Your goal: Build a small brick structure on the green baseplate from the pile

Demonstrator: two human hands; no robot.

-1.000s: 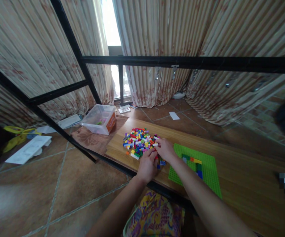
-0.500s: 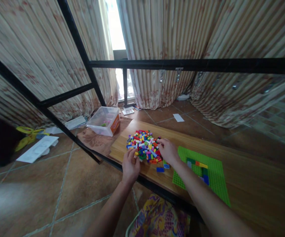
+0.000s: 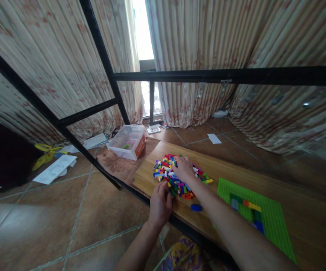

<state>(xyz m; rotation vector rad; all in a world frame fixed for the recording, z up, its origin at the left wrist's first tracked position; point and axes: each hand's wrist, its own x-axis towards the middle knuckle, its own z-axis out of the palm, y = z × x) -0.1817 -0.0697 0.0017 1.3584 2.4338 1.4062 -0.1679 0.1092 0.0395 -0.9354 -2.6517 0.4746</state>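
A heap of small coloured toy bricks (image 3: 163,171) lies on the wooden tabletop. My right hand (image 3: 184,168) reaches over the heap, its fingers apart and touching bricks; its palm hides part of the pile. At the near edge of the heap, my left hand (image 3: 160,203) is curled with fingers bent together, and what they hold, if anything, is hidden. A blue brick (image 3: 196,207) lies apart, close to my right forearm. To the right, a green baseplate (image 3: 276,218) carries a partial outline of joined bricks (image 3: 249,204) in green, orange, yellow and blue; my forearm covers its near corner.
A clear plastic box (image 3: 126,145) with a few pieces inside stands on a brown cloth (image 3: 110,165) beyond the table's left end. Black metal bars (image 3: 180,76) cross in front of the curtains. A white tray (image 3: 54,169) and papers (image 3: 214,138) lie on the tiled floor.
My right hand has moved left, from the heap's right edge to over its middle. My left hand stays at the near edge, its fingers more curled. The view has shifted slightly.
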